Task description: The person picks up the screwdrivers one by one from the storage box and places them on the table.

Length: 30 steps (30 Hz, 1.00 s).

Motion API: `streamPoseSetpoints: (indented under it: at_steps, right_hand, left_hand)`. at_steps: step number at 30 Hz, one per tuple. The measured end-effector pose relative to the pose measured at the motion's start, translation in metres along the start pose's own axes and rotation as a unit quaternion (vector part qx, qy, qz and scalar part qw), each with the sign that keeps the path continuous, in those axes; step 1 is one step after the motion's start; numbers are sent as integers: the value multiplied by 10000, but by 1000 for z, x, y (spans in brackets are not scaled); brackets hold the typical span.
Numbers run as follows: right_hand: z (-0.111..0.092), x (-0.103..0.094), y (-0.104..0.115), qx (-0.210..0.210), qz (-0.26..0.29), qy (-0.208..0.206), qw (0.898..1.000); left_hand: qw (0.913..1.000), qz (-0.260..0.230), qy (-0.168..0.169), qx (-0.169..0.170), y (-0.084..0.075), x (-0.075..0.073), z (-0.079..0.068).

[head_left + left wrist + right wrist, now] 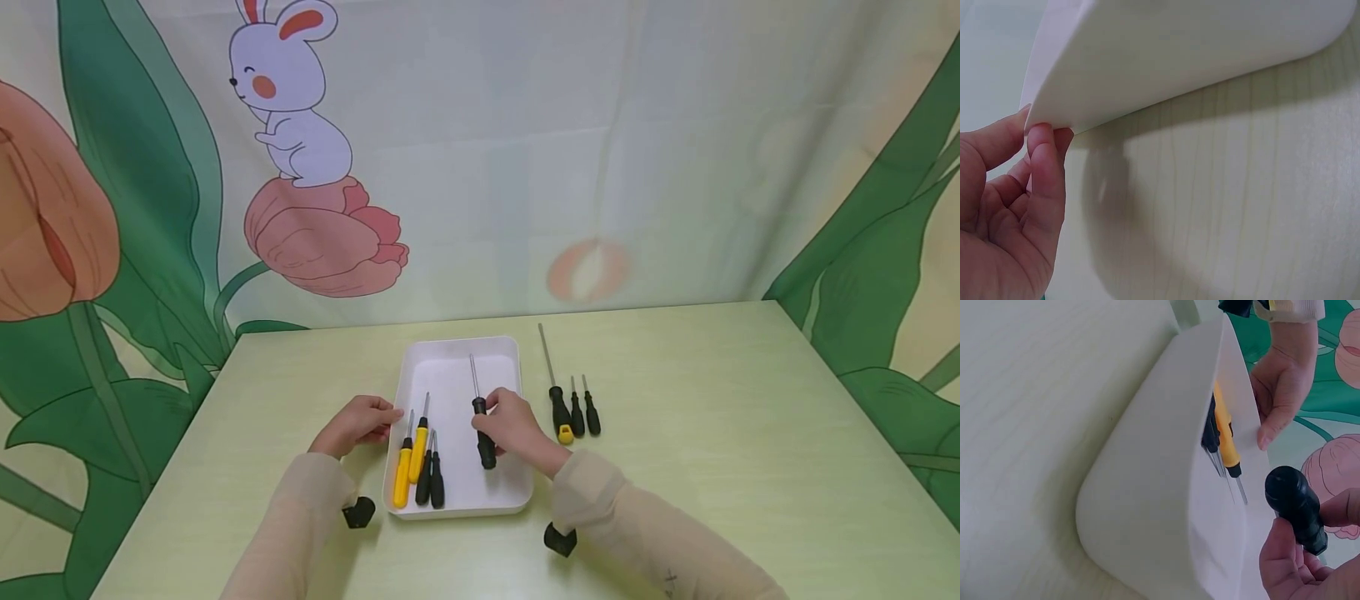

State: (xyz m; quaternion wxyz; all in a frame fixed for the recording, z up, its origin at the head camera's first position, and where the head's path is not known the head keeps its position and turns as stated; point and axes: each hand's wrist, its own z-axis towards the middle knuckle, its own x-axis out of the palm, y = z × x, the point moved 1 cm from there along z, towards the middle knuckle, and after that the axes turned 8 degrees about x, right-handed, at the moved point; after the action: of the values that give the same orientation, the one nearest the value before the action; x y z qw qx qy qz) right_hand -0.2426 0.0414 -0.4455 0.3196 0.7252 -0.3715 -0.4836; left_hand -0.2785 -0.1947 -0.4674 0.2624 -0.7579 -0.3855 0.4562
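on the pale desk (712, 467), the white tray (480, 496) sits at the lower centre of the frame; it looks light, thin-walled and fairly stiff, likely to slide if nudged, so the rim is the place to grip. the left hand (362, 419) pinches its left rim between thumb and fingers. the right hand (513, 427) pinches the handle of a black screwdriver (487, 450) over the tray's right half (whether the tip touches down, i cannot tell). that tool should be rigid, sturdy and handle-heavy, best held by its thick grip. right of the tray lies a long screwdriver (557, 404), near the right wrist and a possible snag. inside, two yellow screwdrivers (403, 475) and two small black screwdrivers (437, 482) crowd the lower left; two short dark screwdrivers (577, 416) lie just beside the long one.
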Motion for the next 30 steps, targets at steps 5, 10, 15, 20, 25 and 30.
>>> streamPoseSetpoints:
  at_steps: [5, 10, 15, 20, 25, 30]
  right_hand:
    - [3, -9, 0, 115, 123, -101, 9998]
    - [6, -18, 0, 199, 283, -196, 9992]
    - [9, -27, -1, 244, 451, -306, 9982]
    - [10, -35, -2, 359, 574, -410, 9969]
    - [11, -42, -6, 451, 743, -465, 9951]
    - [12, -50, -9, 507, 744, -552, 9944]
  left_hand:
    - [10000, 45, -65, -42, 0, 1, 1]
    - [10000, 51, -78, -30, 2, 1, 3]
    - [9999, 57, -83, -21, 3, 1, 3]
    - [10000, 26, -79, -4, 2, 1, 2]
    - [10000, 11, -59, 5, 2, 1, 2]
    - [10000, 57, -72, -27, 1, 1, 1]
